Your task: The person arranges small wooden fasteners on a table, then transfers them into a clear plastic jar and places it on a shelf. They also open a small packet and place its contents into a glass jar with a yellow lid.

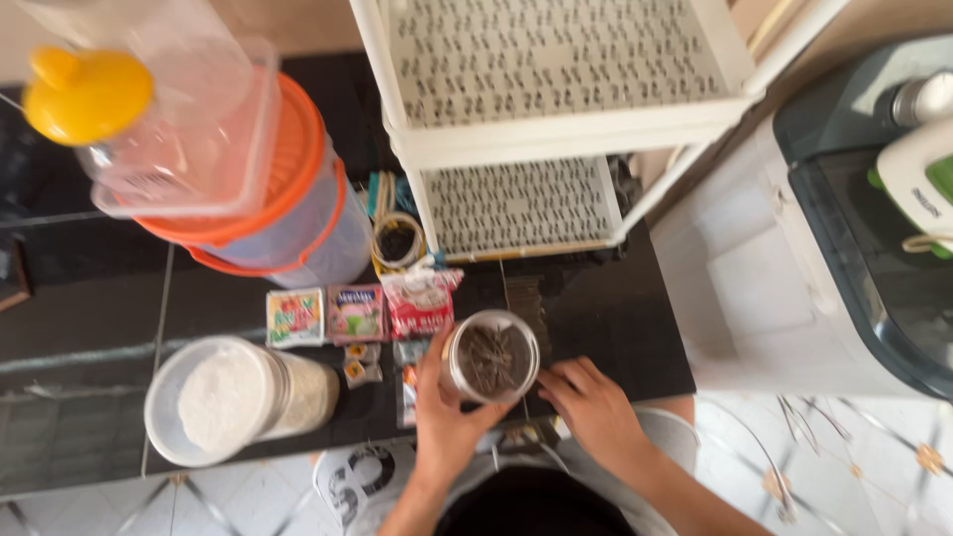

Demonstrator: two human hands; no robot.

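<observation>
My left hand [444, 417] is wrapped around a small clear jar [490, 356] with dark sticks or spice pieces inside, its mouth open toward the camera. My right hand [593, 402] rests flat on the black counter [606, 318] just right of the jar, fingers together, holding nothing. Small sachets [362, 362] lie left of the jar beside my left hand.
A large open jar of white powder [223, 397] lies at the counter's left. Three coloured packets [354, 313] sit behind the sachets. An orange-lidded container [288, 213], a clear box [189, 119] and a white perforated rack [536, 109] stand behind. A white appliance [774, 268] is at right.
</observation>
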